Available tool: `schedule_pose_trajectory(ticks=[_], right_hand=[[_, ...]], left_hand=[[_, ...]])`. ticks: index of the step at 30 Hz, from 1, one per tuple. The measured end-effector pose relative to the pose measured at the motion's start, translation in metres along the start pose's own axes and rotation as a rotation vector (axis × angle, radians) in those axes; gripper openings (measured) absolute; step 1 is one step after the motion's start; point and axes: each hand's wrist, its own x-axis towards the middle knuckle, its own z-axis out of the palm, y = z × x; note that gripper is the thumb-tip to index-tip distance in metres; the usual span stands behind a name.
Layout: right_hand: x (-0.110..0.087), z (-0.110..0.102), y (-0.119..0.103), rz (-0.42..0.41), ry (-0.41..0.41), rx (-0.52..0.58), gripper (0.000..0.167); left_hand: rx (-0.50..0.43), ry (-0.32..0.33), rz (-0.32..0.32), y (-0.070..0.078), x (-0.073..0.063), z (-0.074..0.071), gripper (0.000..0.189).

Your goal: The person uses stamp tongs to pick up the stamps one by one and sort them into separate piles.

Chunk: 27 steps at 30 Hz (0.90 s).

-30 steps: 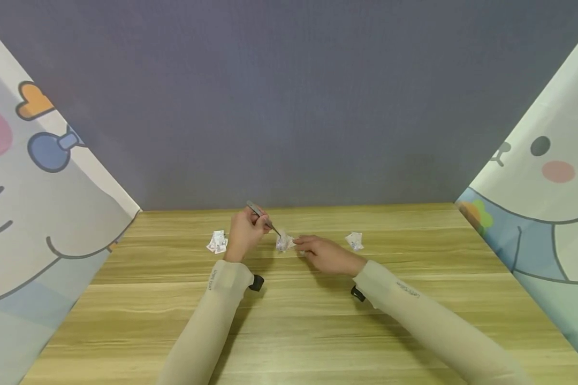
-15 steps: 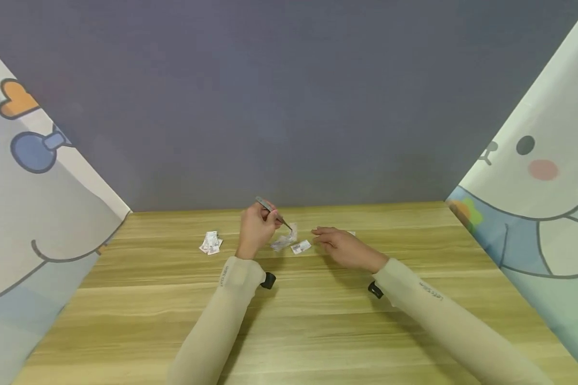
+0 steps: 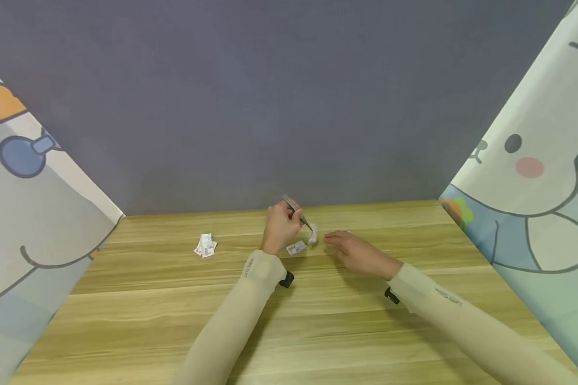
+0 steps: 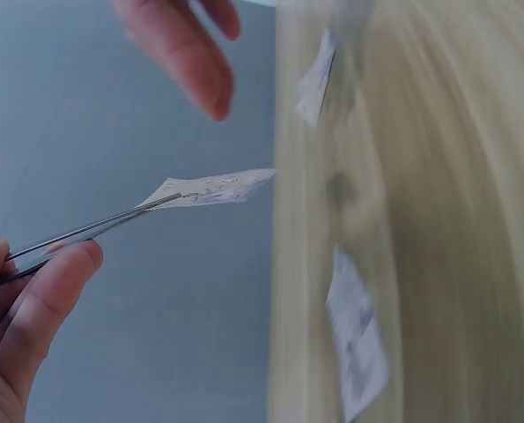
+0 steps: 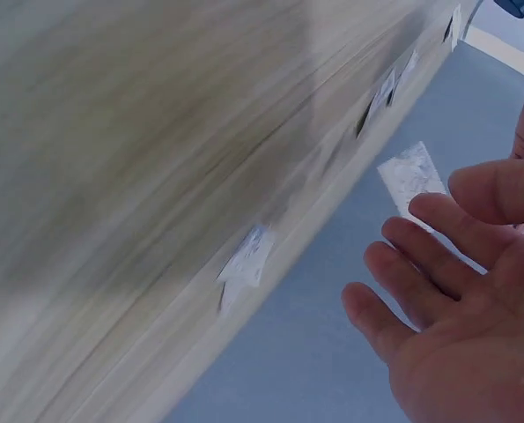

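My left hand (image 3: pixel 280 229) pinches a pair of metal tweezers (image 4: pixel 85 233) between thumb and fingers. Their tips grip one end of a thin white printed slip (image 4: pixel 213 188), raised off the table. Just right of that slip hovers my right hand (image 3: pixel 361 255), fingers loosely extended and nothing in them. A single slip (image 3: pixel 296 247) lies on the table below the left hand. In the right wrist view, the open palm and fingers (image 5: pixel 429 269) partly cover the raised slip.
A small overlapping pile of slips (image 3: pixel 205 245) lies to the left on the wooden table (image 3: pixel 164 305). Another small pile (image 5: pixel 248 260) lies at the right, mostly hidden by the right hand in the head view. A grey panel (image 3: pixel 279 107) stands behind the table.
My left hand has moved right with the tweezers, carrying one slip up from the middle group. The right hand has drawn back rightward from those slips. The head view has turned slightly right.
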Motion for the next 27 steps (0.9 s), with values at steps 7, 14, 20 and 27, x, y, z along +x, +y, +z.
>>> schedule_pose_trajectory(ticks=[7, 14, 20, 27], right_hand=[[-0.009, -0.007, 0.011, 0.048, 0.093, -0.001, 0.034], [-0.013, -0.006, 0.022, 0.043, 0.133, -0.026, 0.030], [-0.013, 0.005, 0.024, -0.031, 0.158, -0.056, 0.026], [-0.004, 0.019, 0.014, -0.044, 0.068, -0.099, 0.034]], left_hand=[[-0.050, -0.021, -0.026, 0.008, 0.003, 0.031, 0.006], [0.021, -0.036, -0.095, 0.013, 0.006, 0.053, 0.009], [0.047, -0.037, -0.164, 0.010, 0.005, 0.048, 0.009], [0.030, -0.026, -0.149, 0.003, 0.006, 0.031, 0.009]])
